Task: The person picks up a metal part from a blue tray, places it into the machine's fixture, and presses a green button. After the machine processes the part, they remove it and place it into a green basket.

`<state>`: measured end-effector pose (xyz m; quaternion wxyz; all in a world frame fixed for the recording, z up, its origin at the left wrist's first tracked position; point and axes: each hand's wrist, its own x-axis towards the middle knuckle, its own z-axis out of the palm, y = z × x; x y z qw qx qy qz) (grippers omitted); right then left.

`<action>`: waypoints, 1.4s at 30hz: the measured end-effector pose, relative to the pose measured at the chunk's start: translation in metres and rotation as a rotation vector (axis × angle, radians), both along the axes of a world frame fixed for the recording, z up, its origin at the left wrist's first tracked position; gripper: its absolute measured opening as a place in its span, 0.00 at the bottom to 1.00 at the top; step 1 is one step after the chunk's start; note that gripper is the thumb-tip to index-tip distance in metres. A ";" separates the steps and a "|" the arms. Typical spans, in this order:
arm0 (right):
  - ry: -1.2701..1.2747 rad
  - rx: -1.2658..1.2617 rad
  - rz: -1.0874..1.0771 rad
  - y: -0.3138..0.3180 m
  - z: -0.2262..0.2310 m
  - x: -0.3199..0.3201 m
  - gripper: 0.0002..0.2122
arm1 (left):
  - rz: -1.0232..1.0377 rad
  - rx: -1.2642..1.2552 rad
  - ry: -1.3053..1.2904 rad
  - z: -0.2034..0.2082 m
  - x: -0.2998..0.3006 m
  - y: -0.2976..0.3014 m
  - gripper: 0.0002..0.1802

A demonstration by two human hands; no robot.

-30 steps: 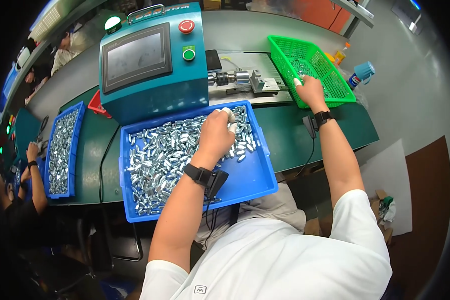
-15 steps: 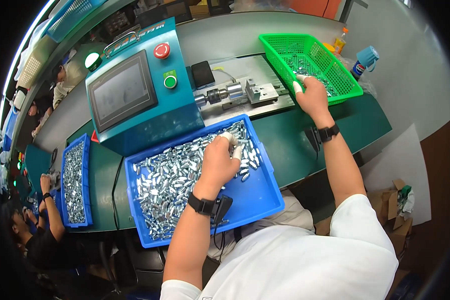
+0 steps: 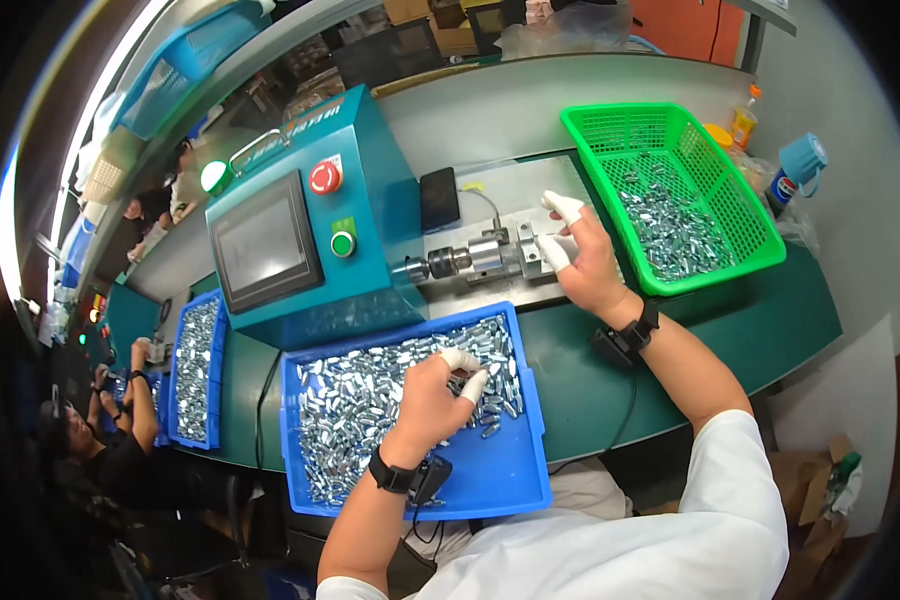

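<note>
Head view: your right hand [image 3: 598,265] swung left from green basket [image 3: 715,280] to metal fixture [image 3: 532,250]; thumb and fingers spread, can't tell if it's holding anything. Your left hand [image 3: 430,395] near-pinched over metal parts [image 3: 360,400] in near blue tray [image 3: 510,460], catch unclear. Parts probably light, stiff, kinda slick; grab mid-body.

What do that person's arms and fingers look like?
Both the left grip and right grip wear white finger covers. Black wristbands carry black boxes with thin, dark cables. The sleeves are short and white.
</note>
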<state>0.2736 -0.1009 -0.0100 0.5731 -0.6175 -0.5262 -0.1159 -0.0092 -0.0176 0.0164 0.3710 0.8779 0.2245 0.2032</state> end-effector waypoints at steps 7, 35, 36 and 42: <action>0.054 0.024 0.050 -0.004 -0.013 0.000 0.24 | -0.019 0.374 -0.201 0.052 0.065 0.012 0.09; 0.118 -0.167 0.154 -0.001 -0.012 0.005 0.13 | -0.149 0.625 -0.098 0.044 0.067 0.003 0.16; 0.071 -0.171 0.128 0.000 -0.013 0.006 0.13 | -0.150 0.620 -0.100 0.039 0.054 -0.003 0.16; 0.062 -0.397 0.119 0.017 0.015 0.007 0.11 | -0.147 0.456 0.055 0.017 0.025 -0.006 0.17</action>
